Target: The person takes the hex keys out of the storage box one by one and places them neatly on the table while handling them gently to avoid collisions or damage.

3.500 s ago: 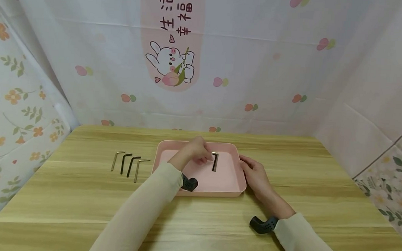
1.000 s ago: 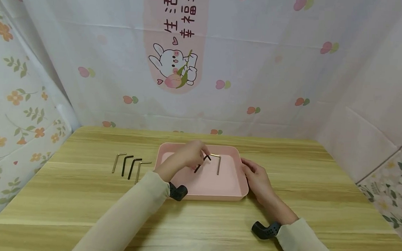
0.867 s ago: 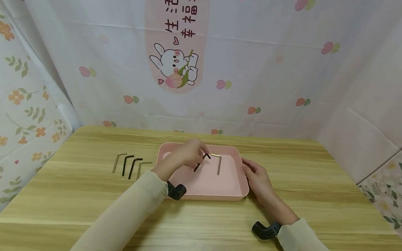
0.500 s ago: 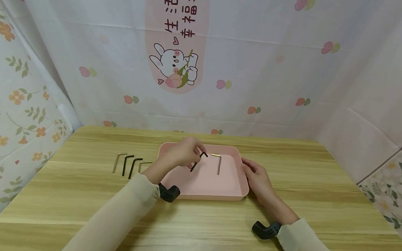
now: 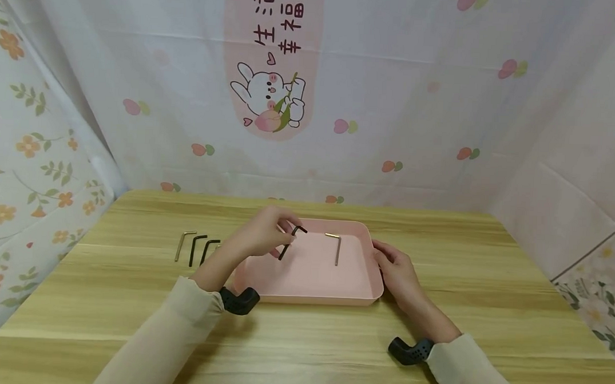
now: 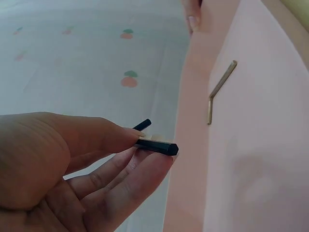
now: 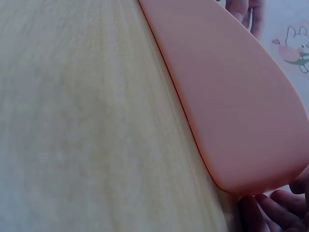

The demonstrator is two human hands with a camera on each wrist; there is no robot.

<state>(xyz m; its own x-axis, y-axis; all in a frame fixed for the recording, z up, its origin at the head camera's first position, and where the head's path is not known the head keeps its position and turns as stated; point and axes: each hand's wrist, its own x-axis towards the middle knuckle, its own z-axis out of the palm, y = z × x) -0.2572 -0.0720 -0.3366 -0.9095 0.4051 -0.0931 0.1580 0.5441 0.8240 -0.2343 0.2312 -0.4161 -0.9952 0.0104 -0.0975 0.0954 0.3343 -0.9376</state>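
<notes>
Above the left part of the pink tray [image 5: 313, 300], my left hand [image 5: 264, 233] pinches a black hex key [image 5: 284, 252] between thumb and fingers. Its short bent end points right in the head view; in the left wrist view the hexagonal tip of the black hex key [image 6: 159, 147] faces the camera. On the tray floor lies a brass-coloured hex key [image 5: 338, 252], apart from both hands. My right hand [image 5: 399, 273] grips the tray's right edge, thumb at the rim; in the right wrist view the fingers [image 7: 275, 212] sit against the outer wall.
Left of the tray, a brass-coloured hex key [image 5: 180, 246] and black hex keys [image 5: 193, 251] lie in a row on the wooden table [image 5: 321, 353]. My left forearm partly covers the row's right end. A patterned cloth [image 5: 394, 104] hangs behind the table.
My left hand has picked up the black hex key from beside the brass-coloured one and carried it left across the tray. The right hand stays at the tray's edge.
</notes>
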